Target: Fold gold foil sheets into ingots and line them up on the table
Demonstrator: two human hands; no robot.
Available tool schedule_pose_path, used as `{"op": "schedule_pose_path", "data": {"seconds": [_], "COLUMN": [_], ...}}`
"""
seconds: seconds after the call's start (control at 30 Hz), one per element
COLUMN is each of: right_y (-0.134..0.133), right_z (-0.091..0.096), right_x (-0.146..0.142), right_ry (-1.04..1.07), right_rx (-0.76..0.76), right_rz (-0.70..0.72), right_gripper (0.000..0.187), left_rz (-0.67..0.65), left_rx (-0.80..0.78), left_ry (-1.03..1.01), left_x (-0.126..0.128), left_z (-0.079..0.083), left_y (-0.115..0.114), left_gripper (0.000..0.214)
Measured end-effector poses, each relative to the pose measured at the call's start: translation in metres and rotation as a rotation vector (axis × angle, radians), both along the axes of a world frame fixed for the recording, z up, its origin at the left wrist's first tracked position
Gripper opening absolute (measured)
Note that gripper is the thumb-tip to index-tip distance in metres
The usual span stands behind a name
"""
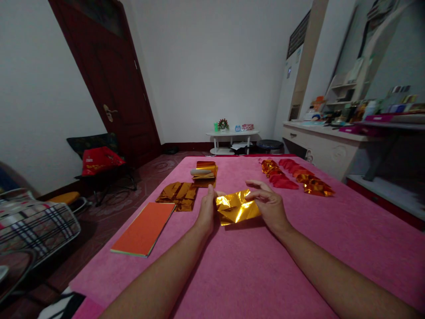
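A sheet of shiny gold foil paper (238, 208), creased and partly folded, is held up between my hands over the pink cloth. My left hand (207, 207) grips its left edge, thumb pointing up and the other fingers hidden behind the paper. At the right edge, the thumb and fingers of my right hand (270, 204) pinch the foil. Left of my hands lie a pile of creased gold foil sheets (181, 195) and a stack of orange paper (144, 228). Farther back, a grey, rounded object (200, 172) rests on more gold foil (206, 180).
The pink cloth (242, 279) covers the table before me. Folded red pieces (283, 182) and gold pieces (318, 188) sit in rows at the back right. Beyond stand a small white table (229, 134) and a dresser (318, 141). A chair with a red bag (101, 160) is at left.
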State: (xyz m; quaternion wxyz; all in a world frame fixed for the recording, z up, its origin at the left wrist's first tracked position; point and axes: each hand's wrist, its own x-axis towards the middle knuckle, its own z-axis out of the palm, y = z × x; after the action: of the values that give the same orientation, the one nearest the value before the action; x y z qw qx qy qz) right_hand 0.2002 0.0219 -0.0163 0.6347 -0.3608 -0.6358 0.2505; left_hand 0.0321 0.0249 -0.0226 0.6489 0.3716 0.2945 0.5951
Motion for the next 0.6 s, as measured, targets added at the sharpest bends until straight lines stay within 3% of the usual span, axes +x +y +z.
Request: {"op": "schedule_pose_path", "data": {"seconds": [0.4, 0.6], "right_y": [0.0058, 0.0066], "right_z": [-0.0055, -0.0062], "right_x": [0.0050, 0.0065], "right_ry": [0.043, 0.103], "right_rx": [0.044, -0.037], "right_rz": [-0.030, -0.075], "right_gripper": [0.021, 0.011], "left_rz": [-0.037, -0.008], "left_rx": [0.060, 0.101], "left_ry": [0.025, 0.155], "left_x": [-0.0022, -0.0032], "left_z": [0.0007, -0.0025], "left_y": [-0.0025, 0.0004], "left_gripper": [0.045, 0.035]}}
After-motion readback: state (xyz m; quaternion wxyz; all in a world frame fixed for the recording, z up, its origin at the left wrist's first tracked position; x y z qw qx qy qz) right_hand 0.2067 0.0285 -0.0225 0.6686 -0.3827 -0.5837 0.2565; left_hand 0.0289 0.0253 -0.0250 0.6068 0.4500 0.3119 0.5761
